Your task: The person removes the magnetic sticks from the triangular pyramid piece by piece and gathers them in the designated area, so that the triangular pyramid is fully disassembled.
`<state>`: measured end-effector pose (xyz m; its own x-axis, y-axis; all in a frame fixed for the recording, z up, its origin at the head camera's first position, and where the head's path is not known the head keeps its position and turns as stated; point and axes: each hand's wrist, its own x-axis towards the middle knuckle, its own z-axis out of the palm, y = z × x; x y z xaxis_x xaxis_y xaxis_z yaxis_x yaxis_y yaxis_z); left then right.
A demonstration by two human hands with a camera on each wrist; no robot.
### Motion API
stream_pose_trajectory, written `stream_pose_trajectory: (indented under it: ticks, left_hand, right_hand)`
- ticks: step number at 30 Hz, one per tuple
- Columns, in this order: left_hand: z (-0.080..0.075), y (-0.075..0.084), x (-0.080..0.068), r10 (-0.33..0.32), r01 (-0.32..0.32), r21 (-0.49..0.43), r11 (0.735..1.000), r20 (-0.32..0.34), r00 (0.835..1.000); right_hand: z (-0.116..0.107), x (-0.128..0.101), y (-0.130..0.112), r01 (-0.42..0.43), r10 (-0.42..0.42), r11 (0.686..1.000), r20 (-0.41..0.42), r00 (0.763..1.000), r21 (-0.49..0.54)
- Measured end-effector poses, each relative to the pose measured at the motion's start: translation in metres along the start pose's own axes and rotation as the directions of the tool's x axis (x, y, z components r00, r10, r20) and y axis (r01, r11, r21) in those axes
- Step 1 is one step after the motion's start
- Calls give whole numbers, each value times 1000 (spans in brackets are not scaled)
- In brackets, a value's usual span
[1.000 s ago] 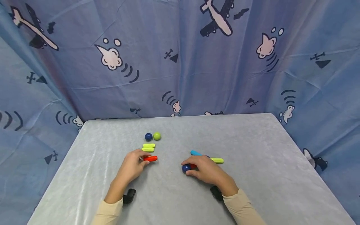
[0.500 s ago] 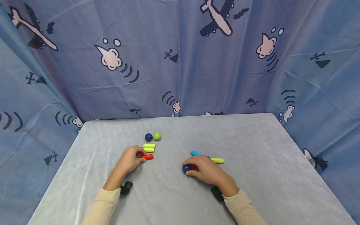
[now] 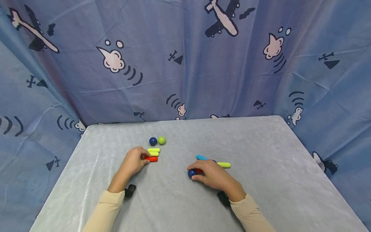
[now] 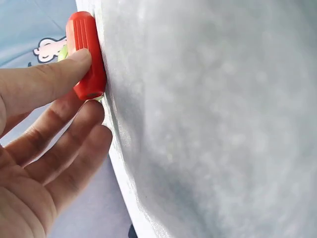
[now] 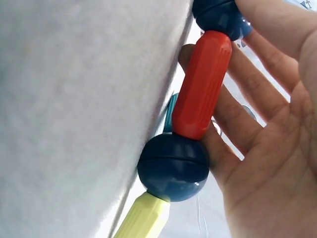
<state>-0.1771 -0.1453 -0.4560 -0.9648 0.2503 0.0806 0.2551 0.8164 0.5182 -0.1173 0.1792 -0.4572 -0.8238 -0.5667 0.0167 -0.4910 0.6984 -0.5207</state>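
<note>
My left hand point(image 3: 134, 161) pinches a red grooved rod point(image 3: 153, 159) between thumb and fingers, close in front of two yellow-green rods point(image 3: 153, 150). The left wrist view shows the thumb across the rod's side point(image 4: 85, 37). My right hand point(image 3: 214, 174) holds a dark blue ball point(image 3: 191, 173) with thumb and fingers. In the right wrist view this ball joins a red rod point(image 5: 203, 84), which runs to a second dark blue ball point(image 5: 173, 166). From that second ball extend a yellow-green rod point(image 5: 143, 218) and a light blue rod point(image 3: 201, 157). The hand partly hides this piece in the head view.
Behind the two rods, a dark blue ball point(image 3: 153, 141) and a lime green ball point(image 3: 162, 140) sit side by side. A pale grey cloth covers the table point(image 3: 261, 145). A blue printed curtain point(image 3: 156, 64) hangs behind and at both sides.
My left hand has carried the red rod to the left and away from me, up beside the yellow-green rods. My right hand has stayed in place on the dark blue ball.
</note>
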Motion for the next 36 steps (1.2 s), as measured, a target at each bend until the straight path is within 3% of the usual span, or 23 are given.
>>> stream_pose_trajectory:
  ticks: [22, 26, 29, 36]
  left_hand:
    - [-1, 1, -3, -26, 26, 6, 1000, -54, 998]
    - [1, 15, -11, -4, 3, -5, 1000, -115, 993]
    - [9, 31, -17, 51, -54, -18, 998, -142, 989]
    - [32, 76, -28, 159, -162, -48, 986, -54, 986]
  right_hand:
    - [-1, 1, -7, -7, 7, 999, -7, 1000, -42]
    - [-6, -2, -5, -17, 16, 999, -32, 999, -40]
    - [-12, -4, -2, -5, -1, 998, -93, 996, -61]
    - [-19, -11, 11, -20, 0, 994, -175, 985, -110]
